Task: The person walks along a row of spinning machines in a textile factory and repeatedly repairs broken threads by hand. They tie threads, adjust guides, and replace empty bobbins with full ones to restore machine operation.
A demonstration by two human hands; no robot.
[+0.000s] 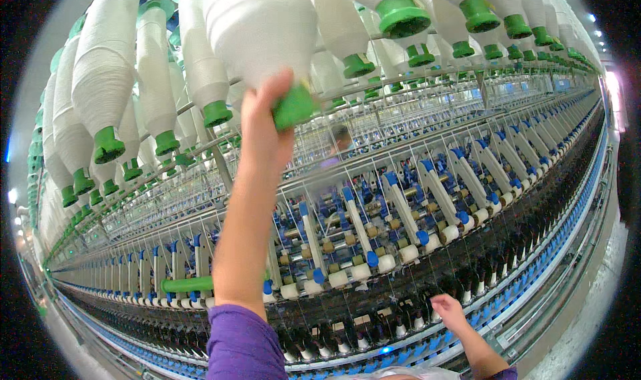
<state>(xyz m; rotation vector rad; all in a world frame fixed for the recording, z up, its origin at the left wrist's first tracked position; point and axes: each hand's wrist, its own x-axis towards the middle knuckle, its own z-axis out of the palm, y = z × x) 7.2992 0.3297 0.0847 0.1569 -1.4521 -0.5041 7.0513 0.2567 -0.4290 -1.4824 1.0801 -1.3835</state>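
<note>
My left hand (267, 113) is raised on an outstretched arm, its fingers wrapped round the green lower end (294, 106) of a large hanging bobbin of white roving (260, 26). This bobbin and the hand are slightly blurred. Low on the right, my right hand (449, 311) is at the row of spindles, with thumb and fingers drawn together. Whatever is between those fingers, perhaps nothing, is too small to make out. Beneath it stand small spinning bobbins (418, 322) with white lower parts. A green tube (187, 284) lies across the rollers behind my left forearm.
More roving bobbins (103, 66) with green ends hang in rows overhead. Pale drafting arms with blue parts (400, 203) line the spinning frame above white rollers (360, 272). A blue-edged rail (527, 296) runs along the front. Another person (340, 140) shows through the machine.
</note>
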